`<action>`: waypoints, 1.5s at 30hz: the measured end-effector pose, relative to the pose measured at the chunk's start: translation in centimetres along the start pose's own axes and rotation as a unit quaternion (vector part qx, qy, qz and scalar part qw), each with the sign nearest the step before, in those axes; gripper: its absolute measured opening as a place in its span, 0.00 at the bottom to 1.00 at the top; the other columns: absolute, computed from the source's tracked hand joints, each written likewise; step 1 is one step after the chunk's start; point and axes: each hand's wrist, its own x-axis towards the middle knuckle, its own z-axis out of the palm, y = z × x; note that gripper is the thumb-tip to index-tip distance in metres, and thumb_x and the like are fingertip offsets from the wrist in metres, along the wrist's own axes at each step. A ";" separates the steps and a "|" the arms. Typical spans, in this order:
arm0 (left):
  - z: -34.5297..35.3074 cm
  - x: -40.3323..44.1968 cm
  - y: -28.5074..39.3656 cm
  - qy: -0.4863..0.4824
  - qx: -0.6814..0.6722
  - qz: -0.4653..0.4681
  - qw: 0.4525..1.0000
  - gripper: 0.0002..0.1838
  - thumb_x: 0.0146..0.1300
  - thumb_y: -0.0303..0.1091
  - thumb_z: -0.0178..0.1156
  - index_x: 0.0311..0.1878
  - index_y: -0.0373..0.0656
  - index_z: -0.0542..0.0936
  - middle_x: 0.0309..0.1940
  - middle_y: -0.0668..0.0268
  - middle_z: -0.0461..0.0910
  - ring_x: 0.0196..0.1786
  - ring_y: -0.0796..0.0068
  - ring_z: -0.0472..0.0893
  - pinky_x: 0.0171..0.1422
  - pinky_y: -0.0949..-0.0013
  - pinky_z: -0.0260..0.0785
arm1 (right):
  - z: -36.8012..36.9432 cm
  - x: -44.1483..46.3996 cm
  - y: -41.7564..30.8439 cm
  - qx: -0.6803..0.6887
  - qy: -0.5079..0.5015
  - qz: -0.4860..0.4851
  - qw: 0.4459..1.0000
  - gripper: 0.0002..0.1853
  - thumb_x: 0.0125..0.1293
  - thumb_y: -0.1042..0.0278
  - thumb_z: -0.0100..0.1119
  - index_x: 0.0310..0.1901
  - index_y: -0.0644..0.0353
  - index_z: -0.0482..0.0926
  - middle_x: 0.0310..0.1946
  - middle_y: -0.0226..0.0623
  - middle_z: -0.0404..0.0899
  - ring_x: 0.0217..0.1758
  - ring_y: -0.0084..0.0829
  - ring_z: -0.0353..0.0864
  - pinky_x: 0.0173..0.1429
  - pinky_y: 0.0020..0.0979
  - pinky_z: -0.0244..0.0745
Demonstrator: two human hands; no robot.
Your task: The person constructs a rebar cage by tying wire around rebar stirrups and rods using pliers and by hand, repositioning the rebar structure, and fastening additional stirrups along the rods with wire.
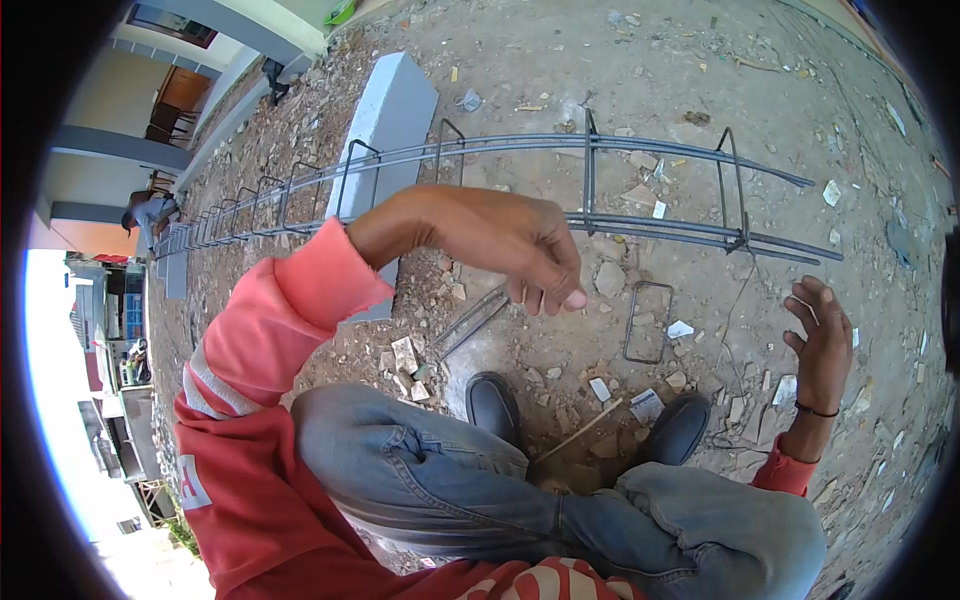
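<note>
My left hand (500, 240) is over the near side of the steel rebar cage (660, 222), with its wrist bent and its fingers curled under. The thumb lies across the fingers, and whatever may be inside them is hidden. Several long bars joined by rectangular stirrups (733, 190) make up the cage. To the right, my right hand (825, 335) hovers apart from the cage's end, fingers loosely bent and spread, with nothing visible in them. A loose rectangular stirrup (627, 322) lies on the ground between my hands. More bent stirrups (472, 322) lie below my left hand.
A grey concrete-like block (388, 100) lies under the cage, with another block (176, 275) farther along. Another person (155, 215) is at the cage's far end. My shoes (675, 428) stand among rubble and tile shards. A thin wire (738, 300) trails from the cage.
</note>
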 end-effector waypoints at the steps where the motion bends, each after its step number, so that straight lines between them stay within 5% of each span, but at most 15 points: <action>1: 1.1 -0.4 -3.1 0.012 0.055 -0.030 0.998 0.23 0.61 0.49 0.67 0.46 0.36 0.84 0.35 0.57 0.85 0.41 0.63 0.84 0.48 0.61 0.76 | -1.2 0.1 -0.2 0.009 0.025 -0.011 1.000 0.24 0.70 0.46 0.57 0.55 0.58 0.80 0.46 0.30 0.82 0.47 0.22 0.79 0.38 0.22 0.70; 4: 5.9 1.1 -16.6 0.145 0.267 -0.067 0.950 0.28 0.56 0.50 0.68 0.52 0.38 0.80 0.43 0.52 0.82 0.47 0.51 0.82 0.52 0.56 0.74 | -3.6 -0.2 -1.6 0.023 0.049 -0.068 0.996 0.21 0.70 0.47 0.57 0.51 0.56 0.80 0.39 0.25 0.78 0.40 0.18 0.73 0.38 0.21 0.63; 6: 10.3 3.4 -22.4 0.366 0.320 -0.126 0.865 0.34 0.55 0.49 0.68 0.61 0.40 0.71 0.52 0.50 0.76 0.55 0.45 0.77 0.57 0.50 0.70 | -3.7 -1.1 -3.2 0.017 0.016 -0.110 0.994 0.19 0.71 0.49 0.57 0.50 0.57 0.79 0.35 0.25 0.77 0.36 0.18 0.73 0.34 0.20 0.63; 11: 13.7 8.1 -27.2 0.533 0.278 -0.137 0.787 0.36 0.53 0.42 0.66 0.63 0.38 0.65 0.52 0.51 0.71 0.56 0.47 0.73 0.60 0.44 0.65 | -0.5 -3.9 -7.6 -0.080 -0.080 -0.177 0.978 0.18 0.72 0.53 0.56 0.47 0.61 0.80 0.30 0.28 0.76 0.28 0.18 0.72 0.27 0.20 0.64; 18: 11.6 5.9 -24.7 0.490 0.256 -0.092 0.828 0.28 0.52 0.37 0.65 0.54 0.37 0.67 0.46 0.47 0.73 0.49 0.44 0.76 0.51 0.49 0.71 | 5.2 -6.2 -11.3 -0.181 -0.295 -0.123 0.930 0.12 0.67 0.68 0.62 0.46 0.69 0.82 0.34 0.38 0.84 0.35 0.24 0.83 0.34 0.23 0.76; 21: 9.6 1.6 -18.6 0.322 0.090 -0.106 0.936 0.29 0.59 0.40 0.66 0.57 0.34 0.67 0.44 0.51 0.77 0.48 0.51 0.80 0.52 0.52 0.73 | 7.3 -5.7 -10.0 -0.243 -0.366 -0.162 0.884 0.16 0.66 0.65 0.64 0.49 0.68 0.81 0.38 0.42 0.85 0.40 0.31 0.86 0.41 0.27 0.80; 23: 8.3 0.0 -15.4 0.248 -0.056 0.058 0.965 0.28 0.62 0.44 0.66 0.57 0.34 0.69 0.44 0.55 0.78 0.47 0.63 0.80 0.51 0.57 0.73 | 8.8 -5.7 -8.6 -0.273 -0.402 -0.228 0.844 0.22 0.66 0.60 0.66 0.54 0.68 0.77 0.42 0.46 0.84 0.43 0.39 0.87 0.45 0.32 0.82; 25: 6.0 -2.2 -8.3 0.203 -0.068 0.082 0.973 0.29 0.63 0.45 0.67 0.58 0.34 0.70 0.46 0.57 0.77 0.47 0.69 0.78 0.52 0.62 0.73 | 10.5 -5.9 -6.9 -0.269 -0.414 -0.251 0.832 0.26 0.65 0.58 0.66 0.58 0.69 0.75 0.44 0.50 0.83 0.44 0.42 0.87 0.47 0.35 0.82; 29: 3.9 -0.8 2.5 0.288 -0.039 0.216 0.932 0.27 0.63 0.41 0.70 0.58 0.38 0.70 0.44 0.68 0.75 0.48 0.77 0.76 0.51 0.71 0.72 | 13.3 -7.0 -5.6 -0.174 -0.385 -0.352 0.835 0.34 0.67 0.56 0.65 0.64 0.73 0.65 0.44 0.53 0.82 0.42 0.42 0.86 0.46 0.35 0.82; 31: 3.9 0.0 8.2 0.304 -0.070 0.189 0.931 0.29 0.66 0.48 0.66 0.59 0.36 0.71 0.42 0.67 0.76 0.46 0.73 0.78 0.52 0.69 0.72 | 12.9 -7.0 -6.4 -0.134 -0.353 -0.381 0.844 0.34 0.68 0.57 0.63 0.66 0.74 0.62 0.42 0.51 0.82 0.39 0.39 0.86 0.44 0.34 0.82; 33: 2.1 1.8 10.7 0.302 0.037 0.195 0.932 0.34 0.66 0.55 0.62 0.61 0.34 0.71 0.42 0.63 0.77 0.47 0.70 0.77 0.54 0.66 0.71 | 10.7 -5.9 -9.0 -0.002 -0.315 -0.096 0.944 0.26 0.72 0.66 0.55 0.65 0.73 0.64 0.36 0.40 0.79 0.30 0.27 0.81 0.36 0.28 0.79; 38: -1.6 8.4 9.8 0.266 0.111 0.061 0.956 0.49 0.65 0.73 0.48 0.70 0.33 0.66 0.53 0.46 0.77 0.58 0.53 0.76 0.63 0.54 0.68 | 1.1 -3.2 -9.8 -0.125 -0.257 -0.096 0.953 0.24 0.65 0.79 0.42 0.63 0.69 0.68 0.29 0.32 0.73 0.24 0.18 0.71 0.31 0.24 0.72; 41: -1.4 12.7 7.9 0.189 0.042 -0.016 0.981 0.55 0.62 0.76 0.46 0.75 0.34 0.59 0.68 0.38 0.64 0.69 0.40 0.67 0.70 0.45 0.60 | -2.6 -3.0 -8.8 -0.355 -0.259 -0.097 0.893 0.24 0.63 0.79 0.44 0.62 0.68 0.70 0.31 0.40 0.77 0.28 0.32 0.78 0.37 0.33 0.76; 43: -0.3 15.3 7.4 0.181 0.013 -0.030 0.983 0.54 0.61 0.75 0.46 0.77 0.37 0.55 0.75 0.40 0.51 0.75 0.35 0.58 0.74 0.38 0.53 | -3.3 -3.4 -8.1 -0.564 -0.222 -0.139 0.783 0.23 0.62 0.78 0.46 0.60 0.68 0.71 0.36 0.51 0.80 0.39 0.51 0.81 0.48 0.45 0.75; 45: -1.1 18.6 6.5 0.152 -0.018 -0.004 0.988 0.55 0.60 0.74 0.47 0.77 0.39 0.53 0.77 0.42 0.48 0.73 0.39 0.62 0.74 0.37 0.52 | -3.0 -3.4 -7.2 -0.567 -0.217 -0.118 0.786 0.22 0.62 0.77 0.48 0.59 0.67 0.71 0.44 0.58 0.79 0.50 0.61 0.77 0.55 0.51 0.71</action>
